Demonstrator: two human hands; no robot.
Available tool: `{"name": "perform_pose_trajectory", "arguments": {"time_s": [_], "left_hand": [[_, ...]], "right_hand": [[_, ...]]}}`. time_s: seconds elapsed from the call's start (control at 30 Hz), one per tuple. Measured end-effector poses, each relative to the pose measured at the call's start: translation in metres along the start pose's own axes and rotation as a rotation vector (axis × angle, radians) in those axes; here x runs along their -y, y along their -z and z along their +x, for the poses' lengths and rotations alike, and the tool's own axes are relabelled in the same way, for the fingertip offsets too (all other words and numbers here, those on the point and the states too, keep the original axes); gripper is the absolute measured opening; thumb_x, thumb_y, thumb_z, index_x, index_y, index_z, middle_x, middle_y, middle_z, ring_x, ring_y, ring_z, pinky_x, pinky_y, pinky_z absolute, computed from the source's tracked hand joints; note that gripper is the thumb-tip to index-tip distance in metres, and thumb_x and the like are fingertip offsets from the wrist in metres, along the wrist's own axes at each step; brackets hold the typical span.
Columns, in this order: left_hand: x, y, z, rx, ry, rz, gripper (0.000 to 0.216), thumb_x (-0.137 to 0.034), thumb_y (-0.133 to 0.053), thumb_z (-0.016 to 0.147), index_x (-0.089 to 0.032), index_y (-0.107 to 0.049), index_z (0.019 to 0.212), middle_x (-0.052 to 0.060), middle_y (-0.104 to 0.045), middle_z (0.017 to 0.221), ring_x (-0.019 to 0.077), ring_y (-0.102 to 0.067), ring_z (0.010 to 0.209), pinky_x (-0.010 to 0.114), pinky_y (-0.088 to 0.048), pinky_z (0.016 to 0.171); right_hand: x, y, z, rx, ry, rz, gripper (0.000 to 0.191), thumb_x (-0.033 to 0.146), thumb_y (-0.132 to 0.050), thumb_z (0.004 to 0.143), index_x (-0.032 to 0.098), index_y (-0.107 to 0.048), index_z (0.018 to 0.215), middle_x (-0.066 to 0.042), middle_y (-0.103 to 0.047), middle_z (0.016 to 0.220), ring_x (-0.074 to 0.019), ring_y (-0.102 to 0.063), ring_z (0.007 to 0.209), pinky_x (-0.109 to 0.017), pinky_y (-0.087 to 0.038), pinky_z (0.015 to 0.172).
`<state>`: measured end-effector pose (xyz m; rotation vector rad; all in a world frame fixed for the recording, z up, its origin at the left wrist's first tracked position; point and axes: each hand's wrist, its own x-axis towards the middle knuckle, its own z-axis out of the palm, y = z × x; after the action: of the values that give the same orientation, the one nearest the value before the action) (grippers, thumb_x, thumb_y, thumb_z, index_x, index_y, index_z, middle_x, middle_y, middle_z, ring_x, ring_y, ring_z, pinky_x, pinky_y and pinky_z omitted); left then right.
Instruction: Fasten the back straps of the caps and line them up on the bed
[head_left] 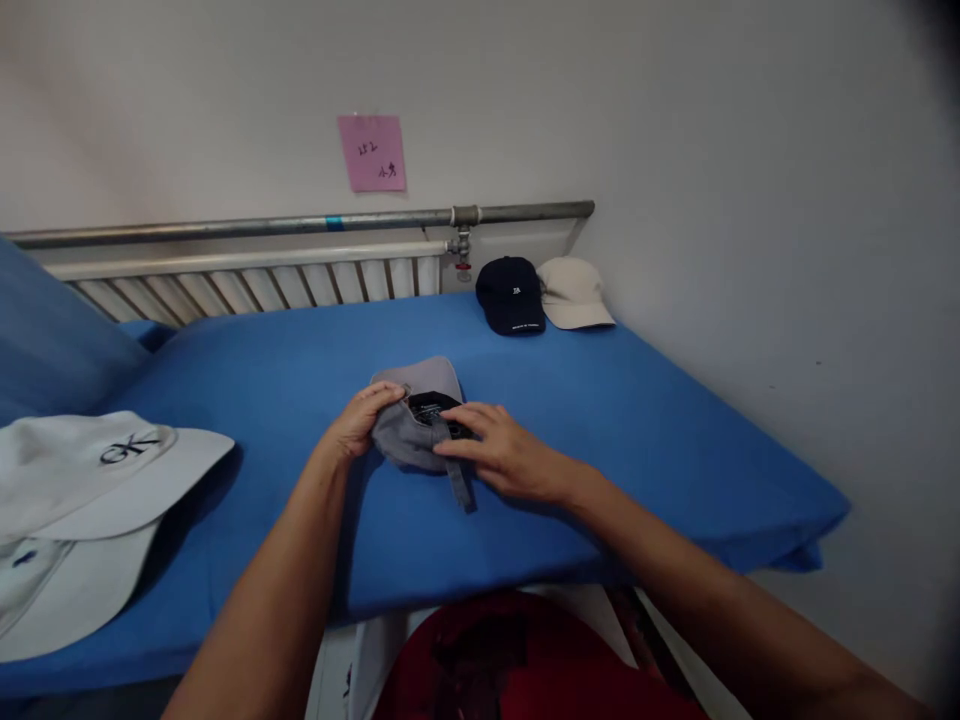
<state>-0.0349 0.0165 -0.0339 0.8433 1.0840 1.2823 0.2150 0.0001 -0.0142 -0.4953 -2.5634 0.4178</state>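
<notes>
A grey cap (414, 410) lies upside down on the blue sheet (600, 420), its brim pointing away from me and its strap hanging toward me. My left hand (361, 420) grips the cap's left side with curled fingers. My right hand (501, 452) rests on the right side, fingers pressing the folded crown and strap near the dark inner label.
A navy cap (512, 294) and a beige cap (574, 292) sit at the far edge by the wall. White caps (82, 500) are stacked at the left. A radiator (255, 285) and pipe (300, 224) run behind, with a pink note (371, 152) above.
</notes>
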Motion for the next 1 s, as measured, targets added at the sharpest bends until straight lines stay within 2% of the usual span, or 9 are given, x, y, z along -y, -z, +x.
{"name": "perform_pose_trajectory", "arguments": {"time_s": [0.1, 0.2, 0.27, 0.37, 0.53, 0.67, 0.8, 0.9, 1.0], "left_hand": [[-0.010, -0.005, 0.008, 0.049, 0.009, 0.001, 0.019, -0.026, -0.081, 0.056, -0.017, -0.067, 0.065, 0.000, -0.066, 0.065, 0.0117, -0.058, 0.056, 0.023, -0.046, 0.056], [-0.014, -0.012, 0.014, 0.083, -0.003, -0.026, 0.020, -0.030, -0.081, 0.056, -0.018, -0.067, 0.065, -0.001, -0.065, 0.065, 0.0109, -0.058, 0.057, 0.023, -0.047, 0.058], [-0.013, -0.015, 0.017, 0.090, -0.015, -0.051, 0.021, -0.033, -0.080, 0.057, -0.019, -0.066, 0.065, -0.002, -0.064, 0.065, 0.0105, -0.057, 0.057, 0.024, -0.047, 0.060], [-0.005, -0.015, 0.021, 0.088, -0.018, -0.078, 0.022, -0.036, -0.079, 0.058, -0.021, -0.065, 0.063, -0.003, -0.062, 0.063, 0.0093, -0.055, 0.056, 0.023, -0.045, 0.058], [0.010, -0.011, 0.023, 0.119, 0.077, -0.068, 0.020, -0.035, -0.080, 0.058, -0.020, -0.068, 0.063, -0.001, -0.062, 0.060, 0.0106, -0.054, 0.053, 0.024, -0.044, 0.056], [0.012, -0.010, 0.026, 0.116, 0.130, -0.060, 0.020, -0.036, -0.080, 0.057, -0.021, -0.068, 0.061, 0.000, -0.062, 0.059, 0.0118, -0.054, 0.053, 0.025, -0.043, 0.055], [0.012, -0.010, 0.029, 0.110, 0.149, -0.021, 0.018, -0.037, -0.078, 0.059, -0.022, -0.067, 0.059, 0.001, -0.060, 0.059, 0.0128, -0.052, 0.052, 0.026, -0.041, 0.053], [0.014, -0.011, 0.029, 0.148, 0.149, 0.036, 0.016, -0.038, -0.075, 0.063, -0.024, -0.069, 0.061, 0.002, -0.061, 0.061, 0.0133, -0.051, 0.053, 0.027, -0.040, 0.053], [0.016, -0.011, 0.027, 0.167, 0.163, 0.076, 0.016, -0.040, -0.075, 0.064, -0.025, -0.070, 0.062, 0.002, -0.061, 0.062, 0.0133, -0.051, 0.052, 0.027, -0.038, 0.051]], "right_hand": [[-0.004, -0.006, 0.015, -0.051, 0.021, 0.154, 0.023, 0.017, -0.056, 0.087, 0.024, -0.069, 0.104, -0.010, -0.056, 0.132, -0.0259, -0.045, 0.127, -0.050, -0.035, 0.103], [-0.009, -0.003, 0.038, -0.228, -0.191, 0.600, 0.018, 0.026, -0.052, 0.091, 0.023, -0.069, 0.097, -0.006, -0.068, 0.105, -0.0193, -0.062, 0.102, -0.042, -0.045, 0.095], [-0.019, 0.000, 0.056, -0.362, -0.368, 0.900, 0.017, 0.029, -0.054, 0.090, 0.022, -0.069, 0.093, -0.002, -0.070, 0.089, -0.0154, -0.065, 0.085, -0.036, -0.051, 0.085], [-0.042, 0.001, 0.076, -0.507, -0.515, 1.230, 0.012, 0.030, -0.064, 0.081, 0.019, -0.068, 0.083, -0.001, -0.070, 0.081, -0.0125, -0.066, 0.074, -0.029, -0.053, 0.076], [-0.070, -0.013, 0.082, -0.583, -0.637, 1.612, 0.012, 0.026, -0.069, 0.077, 0.016, -0.063, 0.081, -0.002, -0.069, 0.076, -0.0118, -0.065, 0.065, -0.027, -0.056, 0.066], [-0.081, -0.014, 0.075, -0.665, -0.699, 1.744, 0.010, 0.026, -0.063, 0.082, 0.017, -0.060, 0.084, -0.003, -0.069, 0.076, -0.0133, -0.065, 0.064, -0.030, -0.057, 0.065], [-0.088, -0.006, 0.069, -0.787, -0.672, 1.730, 0.013, 0.033, -0.058, 0.084, 0.020, -0.055, 0.085, 0.000, -0.066, 0.071, -0.0142, -0.063, 0.059, -0.032, -0.055, 0.061], [-0.090, -0.001, 0.067, -0.874, -0.607, 1.639, 0.013, 0.035, -0.056, 0.084, 0.022, -0.053, 0.085, 0.004, -0.058, 0.063, -0.0106, -0.052, 0.049, -0.028, -0.050, 0.054], [-0.091, 0.001, 0.065, -0.860, -0.588, 1.566, 0.013, 0.034, -0.056, 0.083, 0.022, -0.057, 0.088, 0.006, -0.050, 0.061, -0.0068, -0.038, 0.044, -0.023, -0.040, 0.048]]}}
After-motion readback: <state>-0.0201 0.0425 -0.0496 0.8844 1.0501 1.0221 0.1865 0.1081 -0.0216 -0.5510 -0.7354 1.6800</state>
